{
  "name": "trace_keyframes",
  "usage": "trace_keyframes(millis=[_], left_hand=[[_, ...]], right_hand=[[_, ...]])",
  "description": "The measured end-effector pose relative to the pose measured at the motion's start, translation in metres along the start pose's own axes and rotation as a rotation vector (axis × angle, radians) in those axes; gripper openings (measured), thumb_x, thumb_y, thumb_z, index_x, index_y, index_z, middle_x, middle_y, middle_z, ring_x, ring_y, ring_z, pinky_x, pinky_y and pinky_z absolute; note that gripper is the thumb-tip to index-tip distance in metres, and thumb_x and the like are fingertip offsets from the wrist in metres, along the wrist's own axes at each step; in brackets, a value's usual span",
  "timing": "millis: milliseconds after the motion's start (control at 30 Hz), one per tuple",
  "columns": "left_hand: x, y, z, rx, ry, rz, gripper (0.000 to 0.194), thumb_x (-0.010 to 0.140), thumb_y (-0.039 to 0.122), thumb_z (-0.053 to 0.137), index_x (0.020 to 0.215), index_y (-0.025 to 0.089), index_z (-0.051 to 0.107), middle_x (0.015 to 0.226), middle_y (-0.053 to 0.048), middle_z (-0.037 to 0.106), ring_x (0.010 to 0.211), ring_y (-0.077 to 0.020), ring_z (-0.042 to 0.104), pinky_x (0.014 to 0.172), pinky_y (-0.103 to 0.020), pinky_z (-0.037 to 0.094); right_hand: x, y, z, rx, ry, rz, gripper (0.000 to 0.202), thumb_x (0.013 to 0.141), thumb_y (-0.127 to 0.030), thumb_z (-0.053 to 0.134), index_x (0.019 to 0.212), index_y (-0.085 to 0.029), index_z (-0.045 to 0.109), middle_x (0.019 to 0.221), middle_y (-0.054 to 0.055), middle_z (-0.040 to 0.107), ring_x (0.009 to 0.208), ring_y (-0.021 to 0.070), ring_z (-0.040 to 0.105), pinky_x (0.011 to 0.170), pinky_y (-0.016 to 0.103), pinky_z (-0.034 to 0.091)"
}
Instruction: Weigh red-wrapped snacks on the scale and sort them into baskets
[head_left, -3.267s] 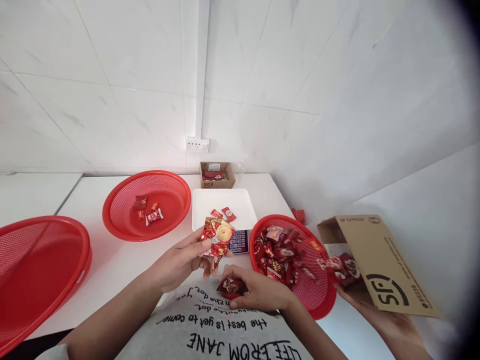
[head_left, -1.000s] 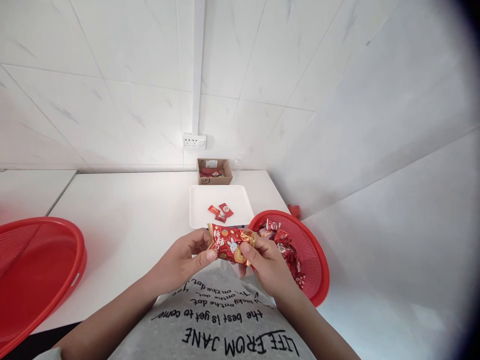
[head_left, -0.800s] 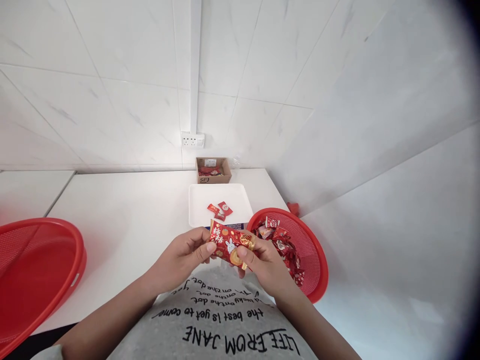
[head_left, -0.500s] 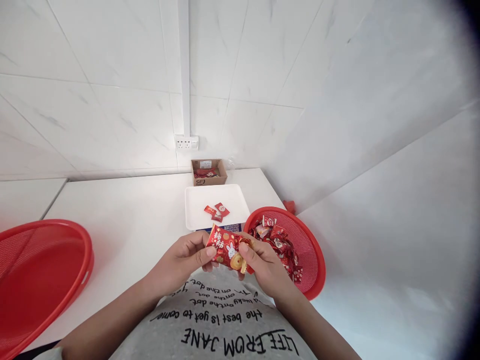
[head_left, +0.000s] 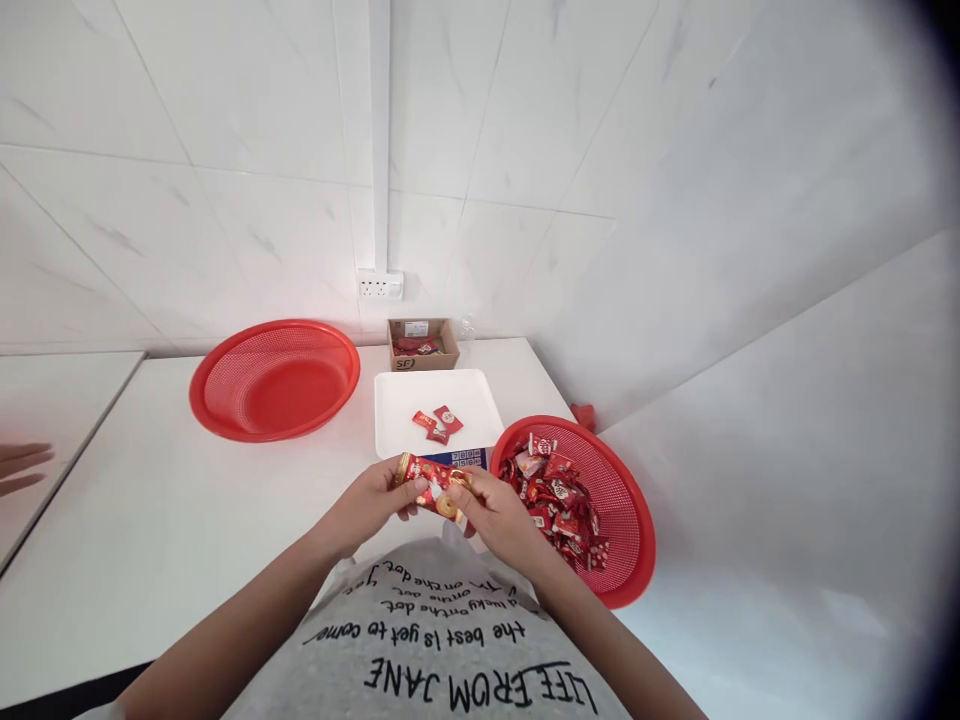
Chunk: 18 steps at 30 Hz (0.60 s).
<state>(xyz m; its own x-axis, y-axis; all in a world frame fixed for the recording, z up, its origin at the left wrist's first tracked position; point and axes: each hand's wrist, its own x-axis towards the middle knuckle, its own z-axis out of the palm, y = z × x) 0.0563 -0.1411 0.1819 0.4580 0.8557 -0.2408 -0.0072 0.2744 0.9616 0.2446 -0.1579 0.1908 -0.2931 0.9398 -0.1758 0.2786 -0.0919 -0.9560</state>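
In front of my shirt, both hands grip a red snack packet (head_left: 433, 484) with gold crimped ends and a rabbit picture. My left hand (head_left: 373, 500) pinches its left end, thumb on the front. My right hand (head_left: 496, 515) is closed around the right part, covering some of it; whether a second packet lies underneath I cannot tell. Just beyond, a white tray (head_left: 397, 400) bears several small red packets (head_left: 441, 424) and rests on a scale with a blue keypad (head_left: 466, 459). To the right, a red mesh basket (head_left: 626, 500) holds many red packets (head_left: 566, 495).
A cardboard box (head_left: 424, 362) with red packets stands against the wall, under a power socket (head_left: 380, 286). Another red basket (head_left: 277, 395) sits at the back left of the white table (head_left: 225, 500). At the left edge is another person's hand (head_left: 22, 465).
The left red basket has shifted from the near left to the back of the table, beside the wall. Another person's hand has appeared at the left. The packet in my hands has turned slightly.
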Motion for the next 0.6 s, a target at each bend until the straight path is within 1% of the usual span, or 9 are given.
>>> trace_keyframes(millis=[133,200,267,333,400,467,500,533,600], left_hand=[[0.032,-0.048,-0.015,0.074,0.115,-0.156,0.037,0.074,0.05,0.064,0.086,0.015,0.059,0.068,0.001,0.059,0.059,-0.0114,0.05,0.058,-0.025,0.041],[0.048,-0.068,-0.023,0.093,0.172,-0.217,0.039,0.071,0.051,0.066,0.085,0.015,0.059,0.066,0.001,0.059,0.057,-0.0114,0.051,0.057,-0.025,0.042],[0.064,-0.081,-0.03,0.094,0.18,-0.226,0.042,0.07,0.052,0.066,0.087,0.014,0.06,0.07,-0.002,0.063,0.058,-0.0124,0.054,0.059,-0.027,0.044],[0.081,-0.087,-0.036,0.159,0.211,-0.179,0.045,0.073,0.052,0.063,0.097,0.014,0.059,0.083,-0.007,0.067,0.069,-0.0169,0.061,0.067,-0.031,0.047],[0.098,-0.09,-0.039,0.271,0.286,-0.1,0.049,0.076,0.048,0.06,0.112,0.015,0.055,0.109,-0.015,0.065,0.098,-0.0253,0.061,0.085,-0.039,0.045],[0.112,-0.093,-0.038,0.375,0.35,-0.015,0.056,0.076,0.044,0.061,0.124,0.017,0.049,0.136,-0.018,0.048,0.13,-0.0307,0.039,0.104,-0.045,0.03],[0.117,-0.096,-0.037,0.411,0.348,0.021,0.059,0.075,0.043,0.063,0.127,0.018,0.047,0.145,-0.017,0.039,0.138,-0.031,0.026,0.11,-0.045,0.021],[0.122,-0.1,-0.034,0.442,0.327,0.056,0.062,0.073,0.043,0.065,0.128,0.019,0.048,0.15,-0.015,0.032,0.141,-0.031,0.017,0.112,-0.045,0.015],[0.128,-0.111,-0.028,0.531,0.239,0.108,0.065,0.072,0.045,0.066,0.129,0.02,0.049,0.152,-0.014,0.03,0.143,-0.0329,0.011,0.114,-0.047,0.009]], right_hand=[[0.0,0.047,-0.004,-0.166,0.104,0.069,0.037,0.085,-0.046,0.049,0.064,-0.016,0.058,0.078,0.003,0.048,0.064,0.0108,0.05,0.045,0.019,0.044],[-0.007,0.066,-0.007,-0.17,0.138,0.116,0.035,0.086,-0.043,0.048,0.065,-0.017,0.057,0.078,0.003,0.049,0.063,0.0114,0.051,0.044,0.02,0.044],[-0.014,0.076,-0.01,-0.141,0.165,0.163,0.033,0.086,-0.043,0.048,0.067,-0.017,0.057,0.08,0.002,0.05,0.062,0.0114,0.053,0.044,0.021,0.045],[-0.02,0.08,-0.012,-0.114,0.184,0.193,0.032,0.085,-0.044,0.049,0.069,-0.017,0.057,0.081,0.002,0.05,0.062,0.0111,0.053,0.044,0.02,0.045],[-0.022,0.08,-0.013,-0.102,0.189,0.198,0.033,0.085,-0.044,0.049,0.069,-0.017,0.058,0.082,0.002,0.051,0.061,0.0105,0.053,0.043,0.02,0.044],[-0.02,0.077,-0.015,-0.101,0.187,0.185,0.034,0.084,-0.045,0.049,0.069,-0.017,0.058,0.083,0.002,0.051,0.06,0.0101,0.052,0.043,0.02,0.044],[-0.019,0.076,-0.015,-0.102,0.187,0.177,0.035,0.084,-0.046,0.049,0.069,-0.017,0.059,0.082,0.002,0.051,0.059,0.0099,0.052,0.043,0.02,0.044],[-0.018,0.075,-0.016,-0.103,0.187,0.169,0.035,0.084,-0.047,0.049,0.069,-0.017,0.059,0.082,0.002,0.051,0.059,0.0096,0.052,0.043,0.02,0.044],[-0.015,0.075,-0.018,-0.112,0.183,0.15,0.036,0.084,-0.048,0.05,0.07,-0.016,0.06,0.08,0.001,0.051,0.058,0.0089,0.051,0.043,0.019,0.044]])
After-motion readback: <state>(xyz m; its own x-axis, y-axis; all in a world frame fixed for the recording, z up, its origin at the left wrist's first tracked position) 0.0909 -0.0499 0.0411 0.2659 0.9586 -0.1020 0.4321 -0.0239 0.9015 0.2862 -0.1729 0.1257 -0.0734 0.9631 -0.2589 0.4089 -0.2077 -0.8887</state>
